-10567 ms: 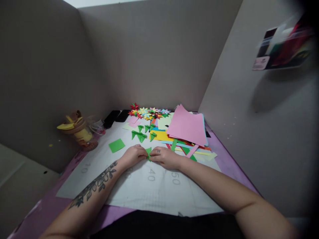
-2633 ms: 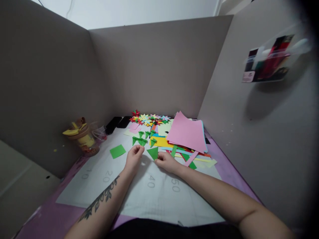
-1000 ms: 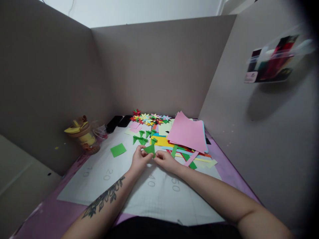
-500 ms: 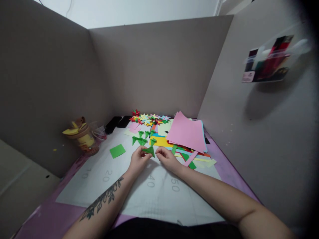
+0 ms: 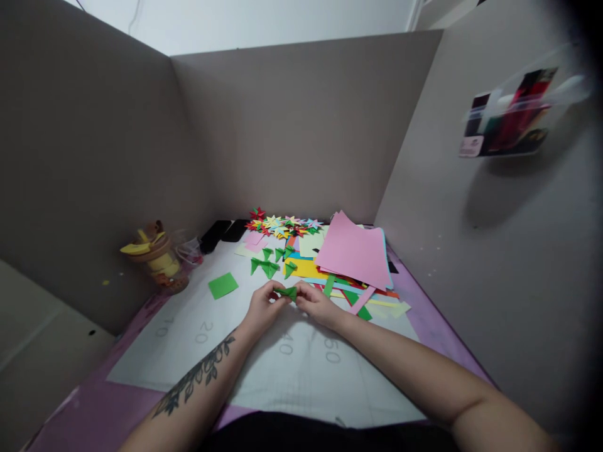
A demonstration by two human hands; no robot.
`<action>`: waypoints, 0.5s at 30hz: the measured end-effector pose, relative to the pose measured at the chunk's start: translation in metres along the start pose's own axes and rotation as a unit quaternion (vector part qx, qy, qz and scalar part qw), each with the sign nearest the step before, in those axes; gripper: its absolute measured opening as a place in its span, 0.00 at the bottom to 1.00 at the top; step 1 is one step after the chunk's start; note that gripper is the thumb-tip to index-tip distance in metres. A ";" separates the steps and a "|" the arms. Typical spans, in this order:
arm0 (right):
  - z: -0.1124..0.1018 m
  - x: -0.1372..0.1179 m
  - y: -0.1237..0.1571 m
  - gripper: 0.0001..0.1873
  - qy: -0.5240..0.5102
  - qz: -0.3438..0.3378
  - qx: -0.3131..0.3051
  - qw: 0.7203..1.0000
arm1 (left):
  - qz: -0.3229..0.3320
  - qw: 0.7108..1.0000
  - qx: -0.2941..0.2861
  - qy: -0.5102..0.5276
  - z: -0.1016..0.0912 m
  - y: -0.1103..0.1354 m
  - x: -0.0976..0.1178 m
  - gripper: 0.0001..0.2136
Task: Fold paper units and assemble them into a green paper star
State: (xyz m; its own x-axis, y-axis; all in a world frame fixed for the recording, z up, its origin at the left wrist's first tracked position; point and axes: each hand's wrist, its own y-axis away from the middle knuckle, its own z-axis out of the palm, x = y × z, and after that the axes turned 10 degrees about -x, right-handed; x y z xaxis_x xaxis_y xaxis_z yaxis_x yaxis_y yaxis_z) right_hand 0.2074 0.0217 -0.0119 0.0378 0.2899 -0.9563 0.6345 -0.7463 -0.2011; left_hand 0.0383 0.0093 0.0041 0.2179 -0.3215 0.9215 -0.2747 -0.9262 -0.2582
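A small folded green paper piece (image 5: 287,292) is pinched between both my hands over the white cutting mat (image 5: 264,364). My left hand (image 5: 264,306) grips its left end with closed fingers. On its right end my right hand (image 5: 316,304) is closed too. Just beyond lie several finished green folded pieces (image 5: 269,262) and a flat green paper square (image 5: 223,285) to the left.
A stack of coloured sheets topped by pink paper (image 5: 354,251) lies at the right. Coloured paper stars (image 5: 282,223) sit at the back, by two black objects (image 5: 221,231). A yellow-and-brown toy cup (image 5: 153,258) stands at the left. Grey partition walls enclose the purple desk (image 5: 89,411).
The green piece was an open triangle held by the left hand; now both hands pinch it and it looks narrower, folded together.
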 end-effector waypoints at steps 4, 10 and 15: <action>0.002 0.002 -0.001 0.06 -0.033 -0.006 0.007 0.999 | -0.004 1.000 0.012 0.014 0.001 0.000 0.000 0.08; 0.001 -0.001 -0.001 0.07 -0.005 -0.017 0.029 0.999 | 0.001 1.000 0.009 0.025 0.002 0.000 -0.001 0.11; 0.001 -0.002 -0.001 0.07 0.002 -0.014 0.034 0.999 | -0.008 0.999 -0.015 0.039 0.001 0.000 -0.002 0.07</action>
State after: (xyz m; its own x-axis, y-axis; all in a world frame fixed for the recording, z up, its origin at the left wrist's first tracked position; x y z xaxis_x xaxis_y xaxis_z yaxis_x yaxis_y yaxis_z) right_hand 0.2058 0.0213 -0.0102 0.0232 0.3136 -0.9493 0.5815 -0.7766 -0.2423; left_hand 0.0386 0.0096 0.0015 0.1498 -0.2887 0.9456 -0.2994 -0.9248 -0.2349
